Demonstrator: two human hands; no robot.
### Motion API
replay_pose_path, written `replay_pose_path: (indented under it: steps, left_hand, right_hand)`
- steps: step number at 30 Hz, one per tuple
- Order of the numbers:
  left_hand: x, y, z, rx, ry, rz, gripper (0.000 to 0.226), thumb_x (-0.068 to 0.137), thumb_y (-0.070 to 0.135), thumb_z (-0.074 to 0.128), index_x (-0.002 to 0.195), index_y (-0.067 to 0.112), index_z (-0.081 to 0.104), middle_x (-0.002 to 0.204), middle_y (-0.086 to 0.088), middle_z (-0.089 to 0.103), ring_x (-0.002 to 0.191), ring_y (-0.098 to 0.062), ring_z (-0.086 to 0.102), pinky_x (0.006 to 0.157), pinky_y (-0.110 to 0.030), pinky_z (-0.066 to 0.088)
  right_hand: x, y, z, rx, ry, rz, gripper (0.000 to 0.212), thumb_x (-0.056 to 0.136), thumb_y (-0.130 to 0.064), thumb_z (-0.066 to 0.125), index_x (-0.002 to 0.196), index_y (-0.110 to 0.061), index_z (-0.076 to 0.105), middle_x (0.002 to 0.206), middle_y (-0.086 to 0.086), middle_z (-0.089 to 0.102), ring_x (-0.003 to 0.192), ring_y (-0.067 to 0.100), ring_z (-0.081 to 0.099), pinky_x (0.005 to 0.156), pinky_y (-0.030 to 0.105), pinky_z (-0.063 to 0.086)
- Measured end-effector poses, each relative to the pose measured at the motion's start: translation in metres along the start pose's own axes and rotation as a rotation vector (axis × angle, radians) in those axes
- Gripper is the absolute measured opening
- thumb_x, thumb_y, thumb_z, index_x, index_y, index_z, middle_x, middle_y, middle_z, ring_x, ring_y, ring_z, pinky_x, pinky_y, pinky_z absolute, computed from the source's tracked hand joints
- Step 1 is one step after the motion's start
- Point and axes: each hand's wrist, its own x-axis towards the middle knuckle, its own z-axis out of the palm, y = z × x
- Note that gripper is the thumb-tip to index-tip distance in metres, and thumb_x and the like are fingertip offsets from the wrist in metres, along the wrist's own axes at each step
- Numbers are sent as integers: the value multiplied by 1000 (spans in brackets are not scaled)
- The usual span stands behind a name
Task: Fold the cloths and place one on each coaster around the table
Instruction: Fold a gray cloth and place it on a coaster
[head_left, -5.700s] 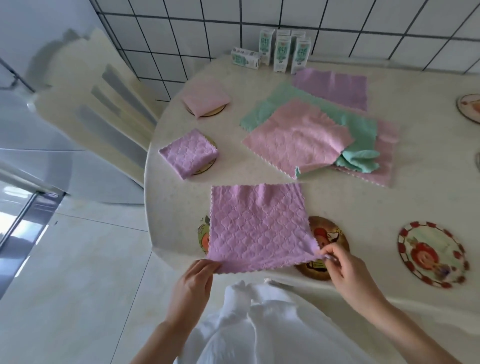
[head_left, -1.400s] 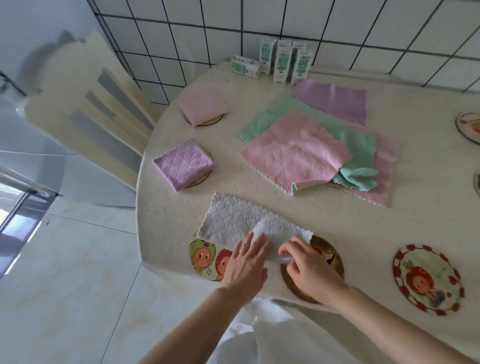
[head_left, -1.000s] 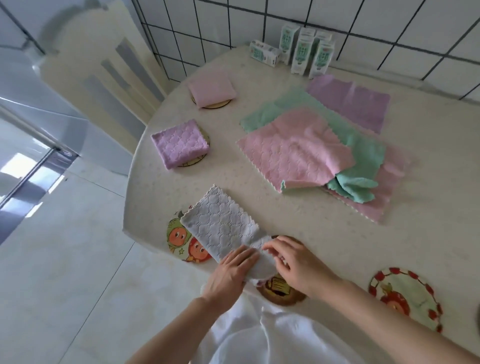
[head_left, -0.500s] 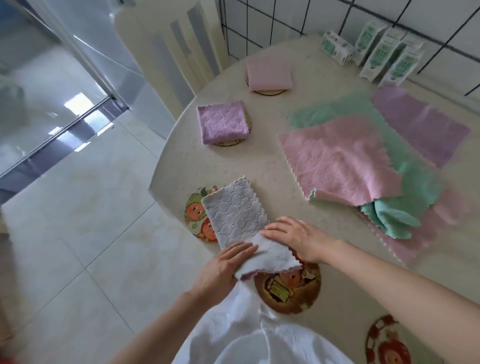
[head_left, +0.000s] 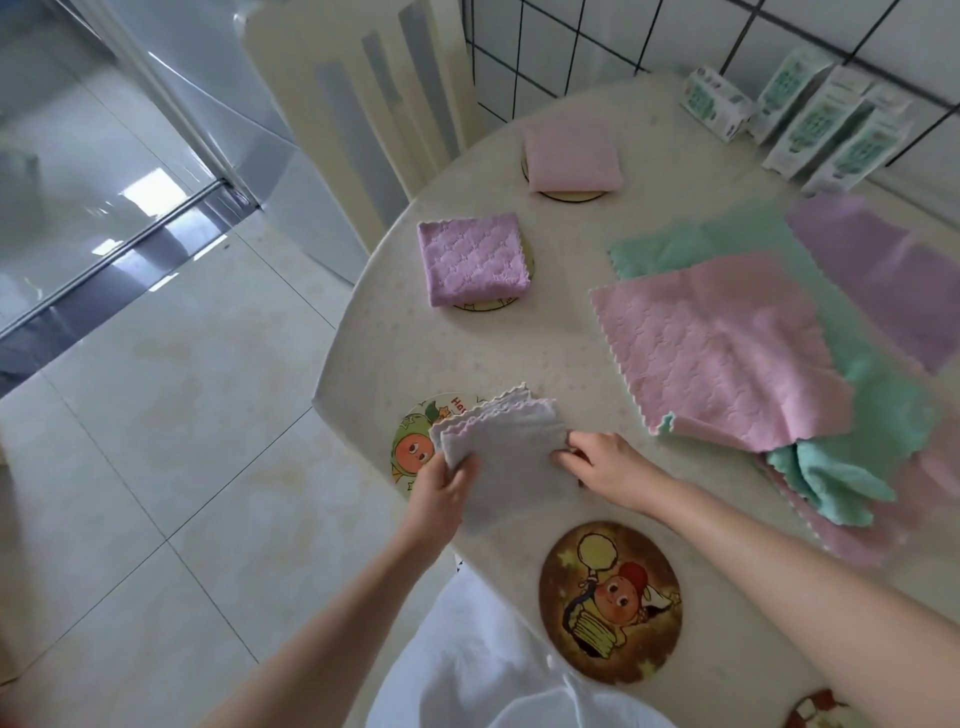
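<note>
Currently L grip (head_left: 448, 486) and R grip (head_left: 610, 462) each pinch folded grey cloth (head_left: 506, 449). Risk: fanned layers spring open on transfer to coaster (head_left: 414, 451), if either releases early.

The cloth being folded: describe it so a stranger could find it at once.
On the round table's near-left edge, the cloth lies between left hand and right hand, partly over a cartoon coaster. It alone shows pale grey, unlike the folded purple cloth and pink cloth beyond.

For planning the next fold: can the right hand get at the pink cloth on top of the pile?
Probably yes: the right hand must first release the folded grey cloth, but the pink cloth lies uncovered just beyond it, only bare table between.
</note>
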Motion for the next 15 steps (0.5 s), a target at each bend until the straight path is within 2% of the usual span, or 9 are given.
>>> replay_pose_path:
  steps: [3, 6, 8, 11, 15]
  left_hand:
    - [14, 5, -6, -29, 17, -75, 14, 96, 16, 49, 94, 20, 62, 85, 1, 64, 84, -20, 61, 74, -48, 54]
    - [21, 7, -10, -57, 4, -190, 17, 93, 17, 50, 87, 24, 64, 90, -3, 69, 90, -26, 66, 78, -50, 57]
    - [22, 9, -11, -72, -8, -237, 14, 92, 18, 51, 89, 21, 65, 94, -9, 70, 89, -27, 68, 74, -51, 58]
    - [26, 6, -16, -66, -10, -236, 11, 89, 25, 57, 93, 20, 66, 95, -9, 71, 87, -26, 69, 74, -51, 58]
    - [34, 4, -28, 19, 115, -181, 14, 83, 36, 62, 82, 22, 62, 89, -7, 70, 75, -29, 70, 65, -53, 58]
  right_hand:
    - [14, -5, 3, -18, 16, 78, 34, 95, -40, 46, 70, -17, 45, 66, 2, 53, 67, 22, 54, 59, 34, 36]
    - [23, -12, 4, -36, 11, 153, 38, 94, -46, 42, 72, -16, 45, 65, 0, 49, 61, 18, 48, 55, 32, 32]
    - [26, -17, 2, -34, 33, 195, 42, 93, -52, 41, 68, -18, 41, 64, -1, 46, 58, 16, 45, 55, 31, 30]
    - [34, -25, -3, -22, 102, 231, 39, 90, -57, 42, 73, -23, 44, 69, -3, 51, 64, 17, 50, 57, 31, 36]
    - [47, -36, -5, -59, 150, 229, 31, 92, -50, 44, 100, -21, 51, 93, -2, 60, 84, 21, 58, 69, 34, 47]
